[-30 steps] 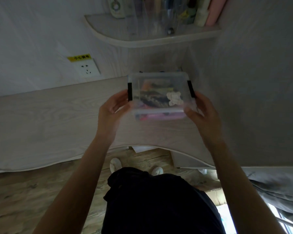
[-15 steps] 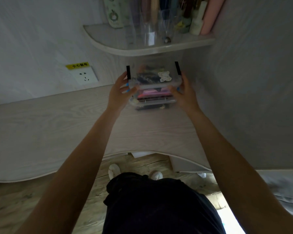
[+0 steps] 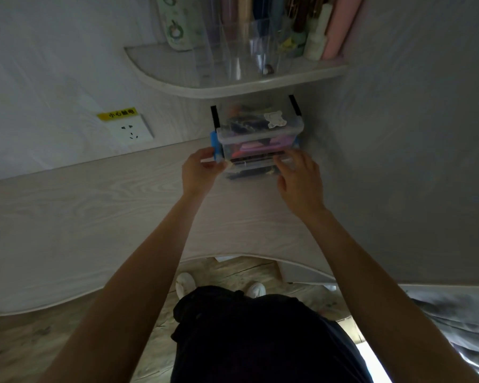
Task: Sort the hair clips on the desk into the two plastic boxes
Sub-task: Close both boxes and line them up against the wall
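Two clear plastic boxes stand stacked in the desk's far corner, under a shelf. The upper box [image 3: 260,121] has black latches and a white sticker on its lid. The lower box [image 3: 260,150] has blue latches. Both hold hair clips [image 3: 256,146], pink and dark ones showing through the walls. My left hand [image 3: 199,172] pinches the blue latch on the lower box's left side. My right hand [image 3: 299,181] is at the lower box's front right corner, fingers apart and resting against it.
The pale wood desk [image 3: 94,211] has a wavy front edge. A rounded shelf [image 3: 233,84] with clear organisers and bottles hangs just above the boxes. A wall socket [image 3: 132,131] is to the left, and a side panel [image 3: 398,161] closes the right.
The stacked boxes went from held in the air near me to standing in the far corner under the shelf. Both hands have slid down from the upper box to the lower one.
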`<state>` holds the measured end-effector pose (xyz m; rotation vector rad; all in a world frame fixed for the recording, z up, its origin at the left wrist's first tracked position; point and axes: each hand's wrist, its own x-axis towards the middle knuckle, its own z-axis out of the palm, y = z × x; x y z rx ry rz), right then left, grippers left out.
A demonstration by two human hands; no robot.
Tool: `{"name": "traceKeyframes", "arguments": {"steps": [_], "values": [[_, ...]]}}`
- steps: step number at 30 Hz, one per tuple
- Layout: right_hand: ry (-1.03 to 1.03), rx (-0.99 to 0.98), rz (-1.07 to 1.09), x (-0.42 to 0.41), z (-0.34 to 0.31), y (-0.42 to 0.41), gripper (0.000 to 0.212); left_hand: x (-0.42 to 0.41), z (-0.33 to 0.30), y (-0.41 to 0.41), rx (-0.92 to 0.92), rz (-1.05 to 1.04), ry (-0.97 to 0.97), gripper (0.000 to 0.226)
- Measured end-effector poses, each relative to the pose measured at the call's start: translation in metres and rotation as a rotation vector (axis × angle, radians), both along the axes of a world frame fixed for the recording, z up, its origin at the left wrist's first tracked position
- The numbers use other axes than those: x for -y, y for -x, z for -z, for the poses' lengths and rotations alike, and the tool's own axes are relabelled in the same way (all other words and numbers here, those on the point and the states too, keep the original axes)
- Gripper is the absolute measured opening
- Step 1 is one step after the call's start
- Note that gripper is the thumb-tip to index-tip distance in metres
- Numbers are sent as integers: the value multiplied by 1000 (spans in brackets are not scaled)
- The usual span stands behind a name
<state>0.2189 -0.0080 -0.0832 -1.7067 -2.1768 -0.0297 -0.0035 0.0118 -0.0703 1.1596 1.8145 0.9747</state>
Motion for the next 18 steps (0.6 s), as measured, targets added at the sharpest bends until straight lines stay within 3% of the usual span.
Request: {"name": "traceKeyframes", "arguments": {"steps": [13, 18], "values": [[351, -25, 15, -37, 0, -24, 80, -31, -4, -43, -77, -20, -52, 44], [372, -157, 54, -27, -26, -21, 71, -21, -11, -37, -20, 8, -19, 57]]}}
